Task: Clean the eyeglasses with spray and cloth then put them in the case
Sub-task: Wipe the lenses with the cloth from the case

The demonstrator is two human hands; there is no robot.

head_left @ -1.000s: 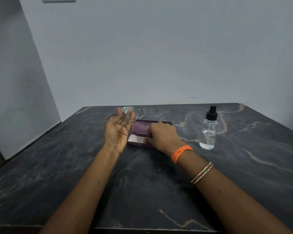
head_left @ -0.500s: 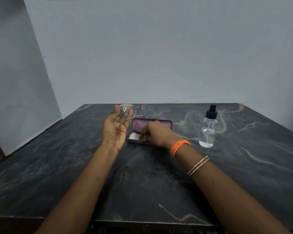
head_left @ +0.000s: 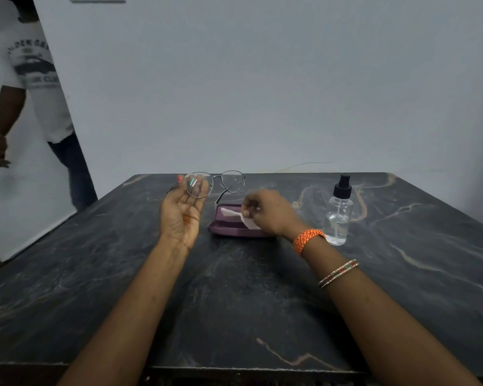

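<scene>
Both hands reach forward over the dark marbled stone desk (head_left: 234, 302), forearms stretched out and slightly converging. On the right forearm sit thin beaded bangles (head_left: 338, 273) and, nearer the wrist, an orange woven wristband (head_left: 308, 239). The left hand (head_left: 183, 211) is raised palm-up, its fingertips pinching the thin metal-framed clear eyeglasses (head_left: 215, 183) by the left lens, so the frame sticks out to the right, above and just beyond the right hand. The right hand (head_left: 268, 213), knuckles up, pinches a small white cleaning cloth (head_left: 248, 220) and holds it partly lifted out of the open purple oblong eyeglass case (head_left: 229, 225), which lies on the desk between and just beyond the hands. Right of the right hand stands a clear plastic spray bottle with a black nozzle (head_left: 338, 213), upright. Far left, past the desk, another person in a white printed T-shirt (head_left: 37, 79) stands beside the pale grey wall (head_left: 262, 79).
</scene>
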